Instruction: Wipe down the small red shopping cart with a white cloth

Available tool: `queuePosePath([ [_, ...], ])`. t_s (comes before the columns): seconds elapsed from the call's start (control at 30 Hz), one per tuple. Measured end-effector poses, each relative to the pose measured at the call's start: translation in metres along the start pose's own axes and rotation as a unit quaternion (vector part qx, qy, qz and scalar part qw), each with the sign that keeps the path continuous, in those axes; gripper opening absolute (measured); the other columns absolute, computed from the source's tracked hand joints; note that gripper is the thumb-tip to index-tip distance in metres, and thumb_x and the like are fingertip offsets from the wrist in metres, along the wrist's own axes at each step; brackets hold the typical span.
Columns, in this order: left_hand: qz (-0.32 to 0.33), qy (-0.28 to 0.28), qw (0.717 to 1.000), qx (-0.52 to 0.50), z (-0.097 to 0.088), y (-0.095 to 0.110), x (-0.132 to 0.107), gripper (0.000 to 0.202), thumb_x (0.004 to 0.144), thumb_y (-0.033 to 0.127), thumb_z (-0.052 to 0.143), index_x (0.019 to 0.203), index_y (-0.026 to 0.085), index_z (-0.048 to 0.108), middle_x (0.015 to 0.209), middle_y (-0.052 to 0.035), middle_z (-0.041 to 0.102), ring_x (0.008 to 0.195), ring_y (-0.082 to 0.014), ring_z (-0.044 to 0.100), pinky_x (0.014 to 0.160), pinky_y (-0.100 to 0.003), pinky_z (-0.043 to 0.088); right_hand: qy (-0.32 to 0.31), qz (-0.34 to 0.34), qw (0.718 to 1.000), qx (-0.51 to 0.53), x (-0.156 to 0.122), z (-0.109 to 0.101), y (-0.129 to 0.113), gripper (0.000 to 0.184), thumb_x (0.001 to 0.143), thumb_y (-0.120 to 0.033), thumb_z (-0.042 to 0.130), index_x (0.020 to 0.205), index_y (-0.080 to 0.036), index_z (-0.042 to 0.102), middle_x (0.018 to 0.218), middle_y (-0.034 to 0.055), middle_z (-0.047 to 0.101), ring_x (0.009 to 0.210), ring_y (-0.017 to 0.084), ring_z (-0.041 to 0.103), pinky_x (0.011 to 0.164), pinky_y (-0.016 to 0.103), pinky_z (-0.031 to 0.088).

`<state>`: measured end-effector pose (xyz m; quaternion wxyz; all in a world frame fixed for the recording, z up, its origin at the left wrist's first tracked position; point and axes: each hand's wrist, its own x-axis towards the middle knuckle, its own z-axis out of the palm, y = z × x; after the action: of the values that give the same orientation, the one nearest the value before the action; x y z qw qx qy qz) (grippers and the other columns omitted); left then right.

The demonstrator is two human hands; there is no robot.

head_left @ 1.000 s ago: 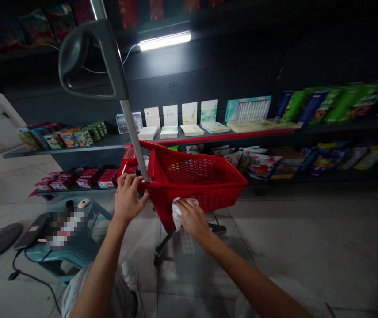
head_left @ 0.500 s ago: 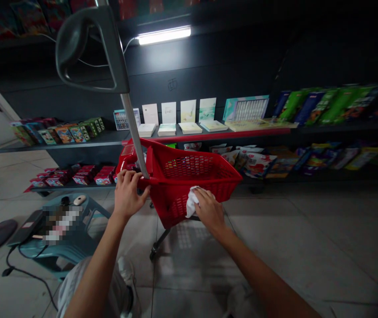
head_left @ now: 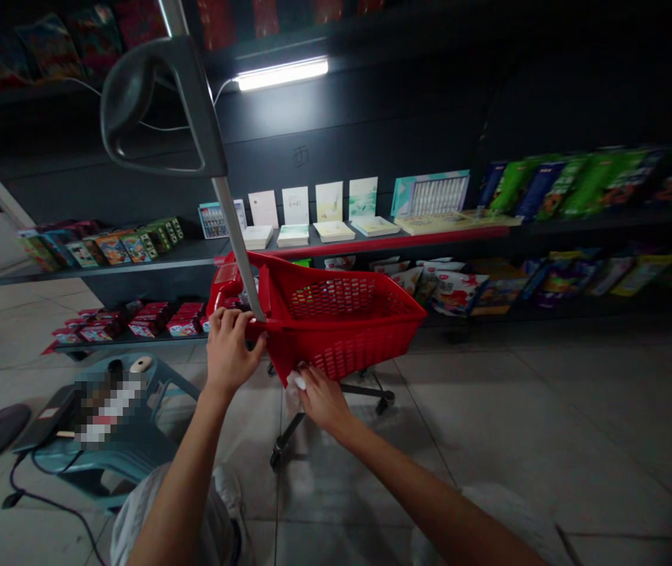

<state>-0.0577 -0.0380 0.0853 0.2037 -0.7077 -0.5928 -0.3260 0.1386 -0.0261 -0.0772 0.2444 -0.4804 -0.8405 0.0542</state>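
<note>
Two bare hands are on one red shopping cart (head_left: 306,338), which stands on the tiled floor (head_left: 477,409) in front of a stocked shelf (head_left: 188,258). From where I stand, the left hand (head_left: 230,354) is curled over the cart's rear rim, beside the foot of a metal pole (head_left: 231,224); its grip matches that of half a second ago. The right hand (head_left: 324,397) grasps a crumpled white cloth (head_left: 295,384) between thumb and fingers, at the lower rear corner of the basket.

Change noted: half a second earlier, the right hand and the cloth were farther forward and higher, against the perforated side panel. They have since moved back and down to the corner. The panel's perforations are now uncovered, and a castor (head_left: 383,402) formerly behind the hand is exposed. The cart remains in its place against the shelf.

Surroundings are unaltered: a grey loop handle (head_left: 199,118) on the pole, upright books (head_left: 329,202) under a lit tube lamp (head_left: 282,75), bagged snacks (head_left: 458,292) below. A blue-grey plastic stool (head_left: 120,454) stands near the left forearm, the articles on it partly blurred out.
</note>
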Motion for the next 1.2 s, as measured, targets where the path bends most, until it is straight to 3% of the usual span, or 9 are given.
queuePosePath([
  [0.2,0.0,0.008,1.0,0.01,0.0,0.0,-0.001,0.033,0.09,0.041,0.063,0.118,0.022,0.064,0.12,-0.0123,0.059,0.13,-0.0368,0.042,0.111,-0.053,0.042,0.06,0.065,0.978,0.19,-0.001,0.008,-0.009,0.035,0.096,-0.019,0.055,0.13,-0.015,0.063,0.121,0.0134,0.074,0.113,0.024,0.071,0.1,0.037,0.057],
  [0.33,0.0,0.01,1.0,0.014,-0.001,0.0,-0.002,0.033,0.091,0.041,0.063,0.118,0.022,0.063,0.12,-0.0124,0.059,0.129,-0.0365,0.042,0.11,-0.052,0.043,0.158,0.001,0.95,0.269,0.003,-0.005,-0.019,0.046,0.098,-0.018,0.052,0.143,-0.02,0.054,0.137,0.0115,0.067,0.128,0.023,0.064,0.109,0.04,0.052],
  [0.47,-0.001,0.0,1.0,0.019,-0.002,0.001,-0.003,0.034,0.091,0.041,0.062,0.12,0.022,0.063,0.12,-0.0126,0.059,0.13,-0.0367,0.041,0.109,-0.052,0.044,0.146,-0.055,0.97,0.186,0.004,-0.01,-0.02,0.054,0.095,-0.013,0.054,0.148,-0.017,0.048,0.146,0.0146,0.058,0.137,0.024,0.055,0.115,0.04,0.048],
  [0.6,-0.003,-0.008,1.0,0.018,-0.002,-0.001,-0.003,0.035,0.092,0.042,0.061,0.121,0.023,0.063,0.123,-0.0131,0.059,0.132,-0.0369,0.041,0.107,-0.052,0.045,0.057,-0.052,0.996,0.052,-0.004,0.022,-0.009,0.048,0.091,-0.014,0.062,0.138,-0.018,0.055,0.138,0.0154,0.059,0.131,0.028,0.058,0.102,0.04,0.057],
  [0.7,-0.002,-0.01,1.0,0.012,-0.003,-0.004,-0.002,0.035,0.093,0.041,0.06,0.123,0.024,0.063,0.123,-0.0128,0.059,0.132,-0.0365,0.041,0.106,-0.051,0.046,0.028,-0.112,0.993,-0.033,-0.013,0.05,0.002,0.044,0.094,-0.014,0.059,0.138,-0.018,0.057,0.138,0.0144,0.061,0.127,0.027,0.06,0.097,0.036,0.058],
  [0.8,0.002,-0.009,1.0,0.008,-0.002,-0.006,-0.001,0.034,0.093,0.041,0.06,0.122,0.024,0.063,0.123,-0.0124,0.059,0.131,-0.0359,0.042,0.106,-0.051,0.045,0.02,-0.159,0.984,-0.08,-0.018,0.06,0.016,0.037,0.096,-0.011,0.057,0.133,-0.018,0.06,0.135,0.0123,0.065,0.125,0.025,0.061,0.094,0.033,0.058],
  [0.9,0.011,-0.003,1.0,0.008,-0.001,-0.009,-0.001,0.034,0.094,0.042,0.06,0.122,0.024,0.064,0.123,-0.0124,0.059,0.129,-0.0351,0.042,0.107,-0.05,0.045,0.033,-0.198,0.975,-0.092,-0.014,0.05,0.031,0.034,0.096,-0.01,0.058,0.129,-0.018,0.062,0.129,0.0102,0.068,0.124,0.023,0.061,0.096,0.033,0.056],
  [1.0,0.022,0.003,1.0,0.004,0.002,-0.013,0.0,0.035,0.094,0.042,0.061,0.123,0.023,0.065,0.122,-0.0126,0.059,0.126,-0.0344,0.043,0.107,-0.05,0.045,0.068,-0.198,0.973,-0.092,-0.004,0.027,0.052,0.029,0.098,-0.013,0.057,0.125,-0.02,0.065,0.121,0.0086,0.07,0.116,0.023,0.061,0.097,0.034,0.053],
  [1.2,0.027,0.007,1.0,-0.004,0.004,-0.017,0.001,0.034,0.094,0.042,0.06,0.122,0.022,0.065,0.123,-0.0129,0.058,0.125,-0.0347,0.043,0.104,-0.049,0.048,0.169,-0.057,0.982,-0.058,0.005,-0.033,0.127,0.03,0.093,-0.012,0.057,0.119,-0.02,0.068,0.12,0.0114,0.068,0.115,0.026,0.057,0.101,0.037,0.048],
])
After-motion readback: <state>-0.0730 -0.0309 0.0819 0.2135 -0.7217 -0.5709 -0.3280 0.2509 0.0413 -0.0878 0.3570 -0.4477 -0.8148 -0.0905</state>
